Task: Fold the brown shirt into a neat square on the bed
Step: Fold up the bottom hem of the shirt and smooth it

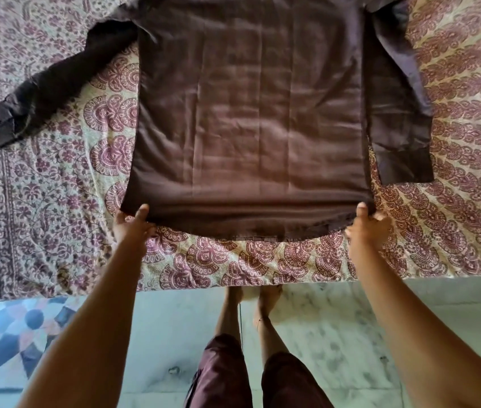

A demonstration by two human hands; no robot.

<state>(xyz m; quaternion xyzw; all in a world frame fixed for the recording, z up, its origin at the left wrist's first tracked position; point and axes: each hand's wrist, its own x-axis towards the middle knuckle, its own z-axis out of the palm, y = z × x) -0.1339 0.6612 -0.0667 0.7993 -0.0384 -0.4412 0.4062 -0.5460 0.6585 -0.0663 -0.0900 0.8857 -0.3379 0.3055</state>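
Observation:
The brown shirt (248,119) lies spread flat on the bed, back side up, its collar end at the top of the view. Its left sleeve (45,95) stretches out diagonally to the left. The right sleeve (398,113) hangs down along the shirt's right side. My left hand (132,223) pinches the bottom left corner of the hem, thumb on top. My right hand (367,223) pinches the bottom right corner the same way. The hem between my hands sags slightly toward the bed's near edge.
The bed carries a patterned sheet (454,216) in cream and maroon paisley. Its near edge (263,282) runs across the view just above my bare feet (251,301). Below lies a pale marble floor (336,334), with a patterned mat (12,343) at lower left.

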